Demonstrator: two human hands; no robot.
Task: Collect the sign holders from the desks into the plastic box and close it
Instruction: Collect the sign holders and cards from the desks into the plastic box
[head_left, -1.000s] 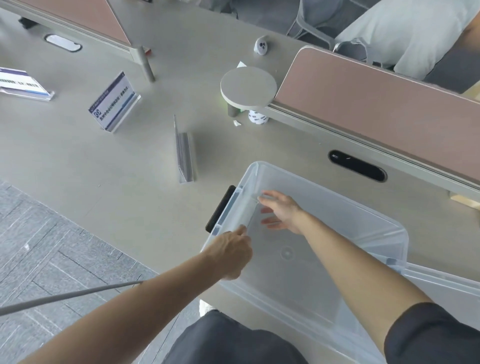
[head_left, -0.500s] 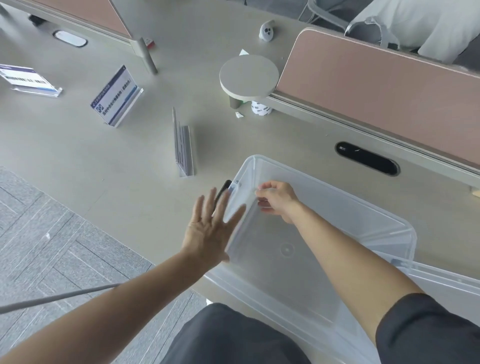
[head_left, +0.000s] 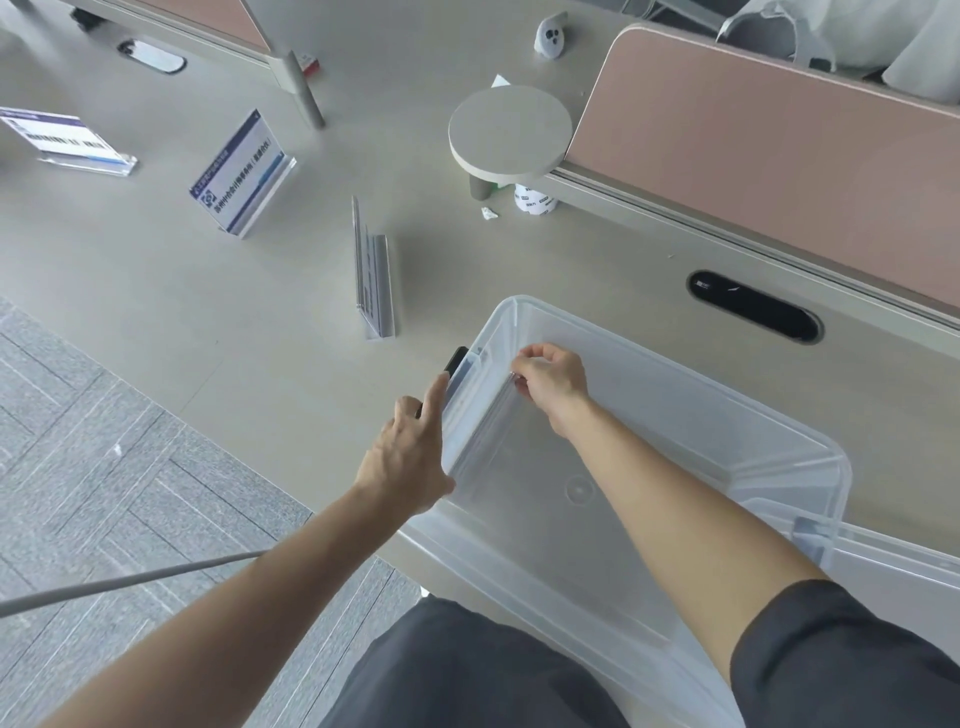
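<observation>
The clear plastic box (head_left: 779, 447) sits open at the desk's near edge, with a black handle (head_left: 457, 358) on its left end. My right hand (head_left: 550, 382) is inside the box by the left wall, fingers pinched on the top edge of a clear sign holder (head_left: 485, 421) that stands along that wall. My left hand (head_left: 410, 454) lies open and flat against the outside of the same wall. On the desk are three more sign holders: one edge-on (head_left: 371, 275), one showing a blue and white sheet (head_left: 241, 174), and one at the far left (head_left: 67, 140).
The box's lid (head_left: 893, 577) lies at its right end. A round shelf (head_left: 509, 130) and a pink partition (head_left: 779, 171) stand behind, with a cable slot (head_left: 753, 312) near the box. A grey cable (head_left: 130, 577) crosses the carpeted floor at the left.
My left hand left the box rim, spread open, and now rests flat on the outer wall. My right hand went from flat to pinching the clear holder's top edge.
</observation>
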